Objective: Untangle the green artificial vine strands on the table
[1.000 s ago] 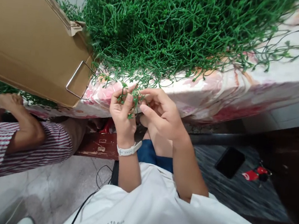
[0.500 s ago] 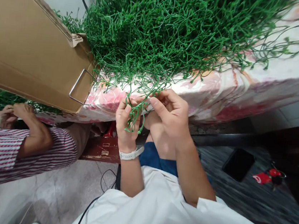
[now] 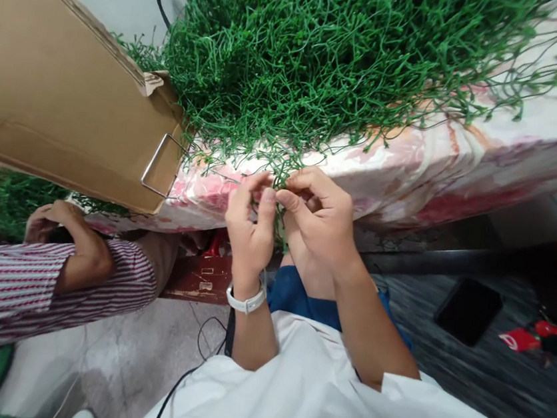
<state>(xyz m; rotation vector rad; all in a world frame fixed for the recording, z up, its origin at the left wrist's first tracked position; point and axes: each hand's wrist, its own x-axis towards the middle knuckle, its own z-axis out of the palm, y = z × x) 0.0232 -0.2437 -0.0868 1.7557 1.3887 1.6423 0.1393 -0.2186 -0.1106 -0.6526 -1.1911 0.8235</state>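
A big heap of green plastic vine strands (image 3: 316, 59) lies on a surface covered with a pink floral cloth (image 3: 444, 167). At its near edge, both my hands meet. My left hand (image 3: 250, 229), with a white watch on the wrist, pinches a green strand (image 3: 282, 179) between thumb and fingers. My right hand (image 3: 320, 217) pinches the same strand right beside it, fingertips touching the left ones. Most of the strand is hidden behind my fingers.
A brown cardboard box (image 3: 64, 104) with a metal staple stands at the left on the cloth. Another person in a striped sleeve (image 3: 23, 280) works on more green strands at the far left. A black phone (image 3: 468, 311) and red keys (image 3: 528, 335) lie on the dark bench at the right.
My hands have closed together on the strand; the bunch that hung down over my left palm is now gathered behind the fingers. The view has shifted slightly.
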